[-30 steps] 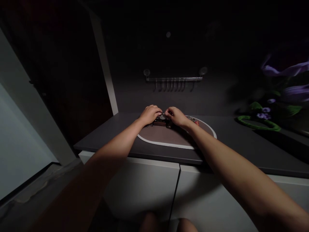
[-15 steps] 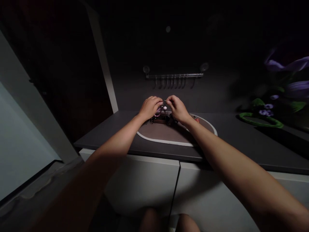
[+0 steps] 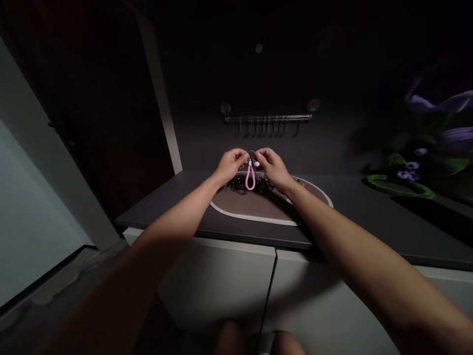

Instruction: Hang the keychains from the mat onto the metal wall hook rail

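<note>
My left hand (image 3: 229, 165) and my right hand (image 3: 271, 166) are raised side by side above an oval brown mat (image 3: 271, 207) with a white rim. Both pinch the metal top of a pink loop keychain (image 3: 250, 178), which hangs down between them. Under the hands, on the mat, lies a dark heap of keys and small metal pieces (image 3: 258, 185). On the wall above is a clear rail with several hooks (image 3: 266, 120).
The mat lies on a dark countertop (image 3: 369, 217) over white cabinet doors (image 3: 221, 291). A green loop and purple flowers (image 3: 401, 185) stand at the right. A white post (image 3: 162, 103) rises at the counter's left end. The room is dim.
Both hands have lifted off the heap on the mat. The pink loop keychain, tucked between the fingers before, now hangs free below them.
</note>
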The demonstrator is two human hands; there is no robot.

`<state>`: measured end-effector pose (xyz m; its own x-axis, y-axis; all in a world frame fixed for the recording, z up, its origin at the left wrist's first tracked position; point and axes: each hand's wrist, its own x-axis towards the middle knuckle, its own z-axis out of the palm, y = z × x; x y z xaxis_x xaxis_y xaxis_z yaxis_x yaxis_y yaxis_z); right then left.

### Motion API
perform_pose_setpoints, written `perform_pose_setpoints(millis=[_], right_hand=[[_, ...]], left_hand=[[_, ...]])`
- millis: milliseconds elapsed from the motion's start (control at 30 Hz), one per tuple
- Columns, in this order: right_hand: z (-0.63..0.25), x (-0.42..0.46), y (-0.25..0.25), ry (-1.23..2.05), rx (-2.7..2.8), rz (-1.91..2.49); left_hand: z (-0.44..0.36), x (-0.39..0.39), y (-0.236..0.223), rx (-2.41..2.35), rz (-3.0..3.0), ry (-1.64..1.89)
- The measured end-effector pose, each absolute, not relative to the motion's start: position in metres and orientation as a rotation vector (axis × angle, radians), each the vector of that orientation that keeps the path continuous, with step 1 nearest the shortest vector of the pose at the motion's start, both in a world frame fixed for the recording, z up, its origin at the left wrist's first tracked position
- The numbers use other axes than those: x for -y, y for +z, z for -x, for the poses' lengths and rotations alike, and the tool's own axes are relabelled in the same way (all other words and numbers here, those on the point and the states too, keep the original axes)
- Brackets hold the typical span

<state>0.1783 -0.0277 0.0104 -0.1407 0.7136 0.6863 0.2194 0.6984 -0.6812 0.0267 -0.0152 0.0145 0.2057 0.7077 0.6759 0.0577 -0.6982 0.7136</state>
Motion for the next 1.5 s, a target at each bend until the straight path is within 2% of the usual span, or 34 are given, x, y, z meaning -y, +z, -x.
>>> perform_pose_setpoints(millis=[233, 600, 900, 1033, 1167, 1333, 1500], right_hand=[[-0.177, 0.033, 0.012, 0.655, 1.646, 0.728], [-0.175, 0.041, 0.016, 0.665, 1.576, 0.78], [-0.173, 0.035, 0.019, 0.585, 1.54, 0.807], [-0.165, 0.027, 0.023, 0.668, 1.532, 0.77], [-0.157, 0.02, 0.035, 0.801, 1.459, 0.731], [-0.144, 0.006, 0.059, 0.82, 1.403, 0.832], [-0.132, -0.019, 0.073, 0.793, 1.313, 0.893]], left_hand=[[-0.027, 0.014, 0.012, -0.638, -1.61, 1.534], [-0.03, 0.008, 0.009, -0.529, -1.421, 1.497], [-0.029, 0.013, 0.012, -0.605, -1.524, 1.51], [-0.026, 0.011, 0.014, -0.652, -1.631, 1.613], [-0.019, 0.005, 0.016, -0.915, -1.634, 1.801], [-0.005, 0.0, 0.015, -1.35, -1.737, 1.989], [0.0, 0.009, 0.018, -1.651, -1.913, 1.905]])
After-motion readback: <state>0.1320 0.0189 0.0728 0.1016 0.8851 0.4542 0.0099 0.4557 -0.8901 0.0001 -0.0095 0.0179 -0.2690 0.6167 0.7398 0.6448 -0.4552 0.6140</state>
